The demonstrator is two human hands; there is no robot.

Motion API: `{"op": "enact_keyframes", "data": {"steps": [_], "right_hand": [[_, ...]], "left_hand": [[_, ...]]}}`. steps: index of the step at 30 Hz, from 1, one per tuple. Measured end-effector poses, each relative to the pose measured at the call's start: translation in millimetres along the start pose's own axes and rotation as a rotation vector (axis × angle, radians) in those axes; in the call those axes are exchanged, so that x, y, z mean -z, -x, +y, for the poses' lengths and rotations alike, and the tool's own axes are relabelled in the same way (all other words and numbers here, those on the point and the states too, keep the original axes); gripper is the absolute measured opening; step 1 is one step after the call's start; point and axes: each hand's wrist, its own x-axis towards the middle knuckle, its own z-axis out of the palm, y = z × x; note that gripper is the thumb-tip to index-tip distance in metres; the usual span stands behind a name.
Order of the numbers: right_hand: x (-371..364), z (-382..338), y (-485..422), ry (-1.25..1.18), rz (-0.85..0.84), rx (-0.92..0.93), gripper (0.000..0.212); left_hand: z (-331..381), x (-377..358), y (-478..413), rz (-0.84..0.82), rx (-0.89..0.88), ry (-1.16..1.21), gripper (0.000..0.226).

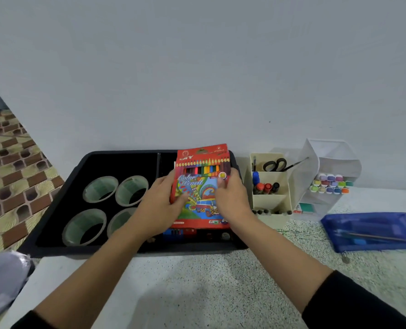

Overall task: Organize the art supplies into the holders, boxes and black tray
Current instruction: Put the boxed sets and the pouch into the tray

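Right now we hold the red colour pencil box (200, 186) with both hands, its printed front facing us, over the right half of the black tray (62, 198). Our left hand (160, 203) grips the box's left edge with the thumb across the front, and our right hand (231, 198) curls round its right edge. We cannot tell whether the box touches the small items under it. Four rolls of tape (100, 188) lie in the tray's left half. Just right of the tray stands a cream desk organiser (270, 200) holding scissors (274, 164) and markers (266, 186). Beyond it is a clear holder (332, 157) of pastel-capped markers (330, 184). A blue mesh pouch (370, 231) lies on the speckled counter (197, 281).
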Motion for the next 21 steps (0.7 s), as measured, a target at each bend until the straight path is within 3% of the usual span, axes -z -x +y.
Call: {"op": "enact_keyframes", "data": {"steps": [3, 6, 8, 13, 16, 19, 21], "right_hand": [[8.5, -3.0, 0.9, -0.036, 0.000, -0.003, 0.021], [11.9, -1.5, 0.2, 0.117, -0.063, 0.022, 0.032], [12.4, 0.5, -0.8, 0.340, -0.149, 0.072, 0.049], [12.4, 9.6, 2.1, 0.788, -0.348, 0.234, 0.031], [9.8, 9.8, 7.8, 1.023, -0.388, 0.356, 0.044], [15.1, 0.7, 15.7, 1.176, -0.322, 0.493, 0.035], [20.8, 2.1, 13.9, 1.130, -0.348, 0.496, 0.029]], "left_hand": [[16.4, -8.7, -9.4, -0.016, 0.260, 0.447, 0.022], [14.7, -15.4, -17.8, -0.052, 0.436, 0.704, 0.029], [13.2, -18.9, -17.6, -0.089, 0.483, 0.698, 0.028], [7.1, -30.5, -16.2, -0.132, 0.499, 0.533, 0.017], [8.7, -34.3, -17.2, -0.144, 0.544, 0.559, 0.018], [11.7, -40.7, -17.3, -0.150, 0.538, 0.555, 0.023], [9.7, -44.3, -16.9, -0.117, 0.517, 0.521, 0.023]]}}
